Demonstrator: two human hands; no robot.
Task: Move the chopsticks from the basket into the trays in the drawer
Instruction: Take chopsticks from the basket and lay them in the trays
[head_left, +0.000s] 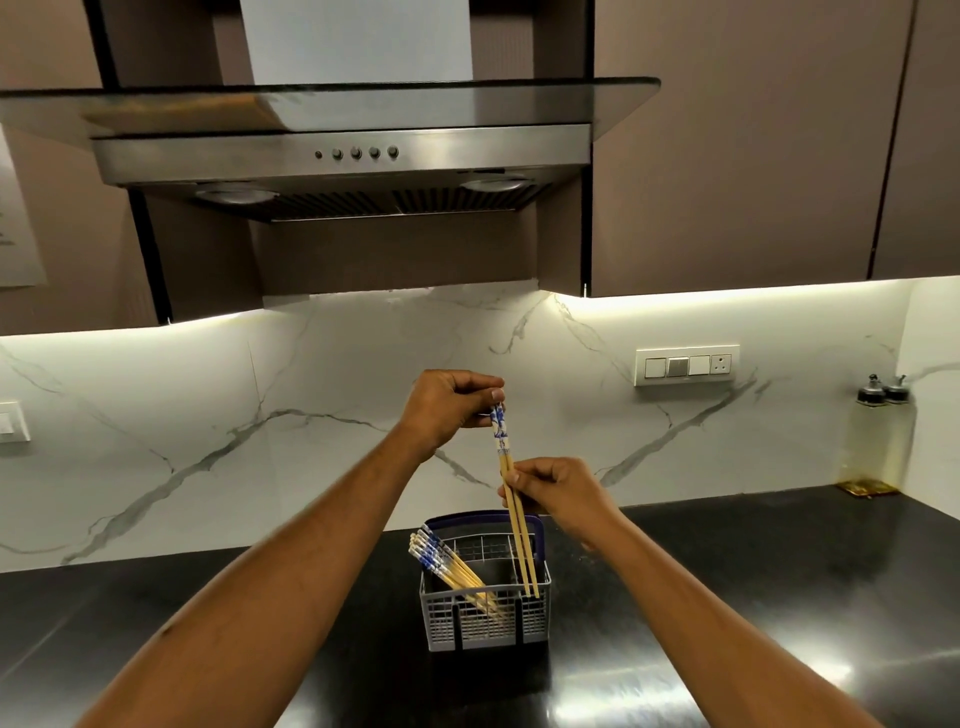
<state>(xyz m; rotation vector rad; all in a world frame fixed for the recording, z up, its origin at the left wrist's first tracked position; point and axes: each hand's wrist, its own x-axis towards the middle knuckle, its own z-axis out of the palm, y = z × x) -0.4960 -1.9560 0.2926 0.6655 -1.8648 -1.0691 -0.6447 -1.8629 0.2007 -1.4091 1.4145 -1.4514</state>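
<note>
1. The left hand (451, 402) is raised above the basket; its fingers (480, 385) are pinched shut on the blue-patterned top ends of a pair of chopsticks (511, 499).
2. The grey basket (485, 610) stands on the dark surface (753, 582), near the back edge at mid-width; more chopsticks (448, 566) lean in its left compartment, patterned ends up and to the left.
3. The held pair hangs nearly upright; the tips reach the basket's right side.
4. The right hand (558, 496) grips the pair at mid-length; fingers (511, 480) closed around it.
</note>
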